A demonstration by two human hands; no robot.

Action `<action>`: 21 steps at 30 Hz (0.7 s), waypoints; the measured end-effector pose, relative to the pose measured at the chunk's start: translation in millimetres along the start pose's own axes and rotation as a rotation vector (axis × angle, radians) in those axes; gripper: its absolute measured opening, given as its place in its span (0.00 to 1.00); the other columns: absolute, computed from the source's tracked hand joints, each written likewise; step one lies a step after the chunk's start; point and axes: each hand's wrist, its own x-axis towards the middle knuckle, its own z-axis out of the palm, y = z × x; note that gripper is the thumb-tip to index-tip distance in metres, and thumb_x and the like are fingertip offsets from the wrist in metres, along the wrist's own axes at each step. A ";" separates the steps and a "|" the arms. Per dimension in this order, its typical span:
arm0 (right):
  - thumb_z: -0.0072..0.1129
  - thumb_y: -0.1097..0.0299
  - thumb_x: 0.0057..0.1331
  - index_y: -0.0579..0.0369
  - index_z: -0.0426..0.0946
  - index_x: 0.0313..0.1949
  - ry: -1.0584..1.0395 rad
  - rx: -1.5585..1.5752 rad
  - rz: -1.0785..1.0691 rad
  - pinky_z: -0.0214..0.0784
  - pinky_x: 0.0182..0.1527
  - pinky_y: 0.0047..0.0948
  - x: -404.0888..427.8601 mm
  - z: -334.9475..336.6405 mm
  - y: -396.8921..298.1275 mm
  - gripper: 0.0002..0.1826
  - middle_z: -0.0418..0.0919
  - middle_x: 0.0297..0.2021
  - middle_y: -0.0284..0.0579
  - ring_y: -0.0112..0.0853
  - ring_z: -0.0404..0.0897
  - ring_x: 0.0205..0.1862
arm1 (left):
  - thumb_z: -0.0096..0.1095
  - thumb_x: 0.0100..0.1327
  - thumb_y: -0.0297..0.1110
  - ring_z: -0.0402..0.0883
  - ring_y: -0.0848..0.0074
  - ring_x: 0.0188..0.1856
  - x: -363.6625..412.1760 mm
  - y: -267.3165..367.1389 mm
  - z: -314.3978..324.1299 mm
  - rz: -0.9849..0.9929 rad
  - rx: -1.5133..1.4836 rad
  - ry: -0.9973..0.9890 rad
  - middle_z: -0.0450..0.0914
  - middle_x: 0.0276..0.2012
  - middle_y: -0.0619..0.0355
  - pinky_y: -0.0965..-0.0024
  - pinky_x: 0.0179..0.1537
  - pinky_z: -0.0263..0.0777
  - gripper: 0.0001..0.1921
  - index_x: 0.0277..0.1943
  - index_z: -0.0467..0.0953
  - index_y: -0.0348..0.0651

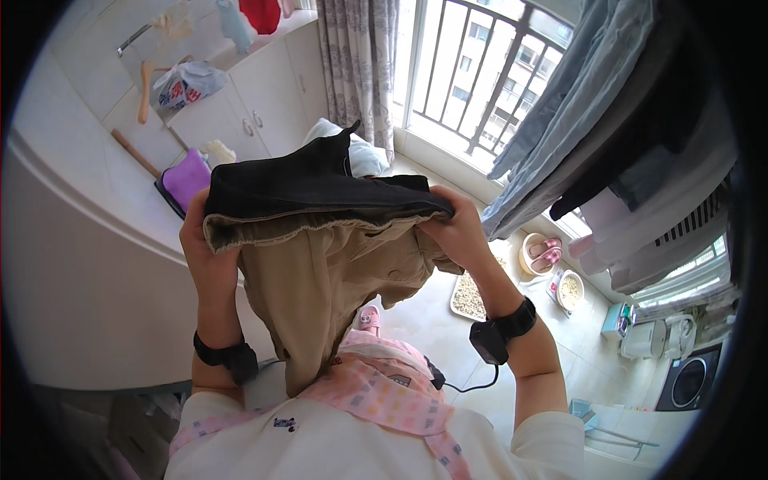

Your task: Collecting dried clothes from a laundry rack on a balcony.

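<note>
Held up before my chest is a tan cloth garment (336,270) with a gathered, elastic-looking edge. Black cloth (288,183) lies along the top of it; whether the two are one garment or separate pieces I cannot tell. My left hand (211,258) grips the left end of the gathered edge, its fingers mostly hidden by the fabric. At the right end, my right hand (459,231) pinches the black and tan cloth between thumb and fingers. The tan part hangs in folds down to my pink patterned apron (384,390).
Hanging clothes (564,120) crowd the right, beside a barred window (480,78). A curved white surface (108,270) borders the left. On the floor are a tray of small pale pieces (468,297) and a basin (528,264) holding slippers. White cabinets (258,90) stand behind.
</note>
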 end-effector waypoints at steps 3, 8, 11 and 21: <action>0.58 0.77 0.47 0.60 0.74 0.39 -0.085 0.107 0.011 0.66 0.36 0.24 -40.2 19.4 -17.0 0.16 0.79 0.28 0.44 0.27 0.76 0.30 | 0.69 0.47 0.28 0.73 0.83 0.42 -53.3 18.6 -39.4 -0.102 0.004 0.028 0.77 0.40 0.61 0.79 0.47 0.65 0.23 0.47 0.70 0.35; 0.52 0.81 0.45 0.69 0.71 0.42 -0.320 0.188 0.112 0.66 0.41 0.21 -107.5 54.0 -32.6 0.20 0.78 0.32 0.42 0.24 0.75 0.35 | 0.65 0.48 0.24 0.73 0.82 0.43 -146.0 67.2 -89.2 -0.230 0.114 0.109 0.75 0.41 0.60 0.78 0.47 0.64 0.22 0.48 0.69 0.34; 0.53 0.80 0.47 0.69 0.71 0.42 -0.494 0.234 0.150 0.65 0.41 0.21 -136.1 91.3 -55.8 0.19 0.77 0.33 0.42 0.24 0.74 0.36 | 0.63 0.48 0.22 0.73 0.81 0.44 -203.1 94.0 -135.0 -0.299 0.148 0.232 0.76 0.41 0.60 0.77 0.47 0.64 0.23 0.50 0.67 0.33; 0.55 0.74 0.56 0.64 0.68 0.47 -1.103 0.597 0.544 0.68 0.41 0.23 -228.6 272.6 -133.0 0.18 0.76 0.38 0.41 0.25 0.75 0.38 | 0.60 0.51 0.22 0.75 0.70 0.44 -378.5 201.3 -262.4 -0.466 0.791 0.506 0.76 0.41 0.55 0.73 0.49 0.65 0.22 0.51 0.67 0.35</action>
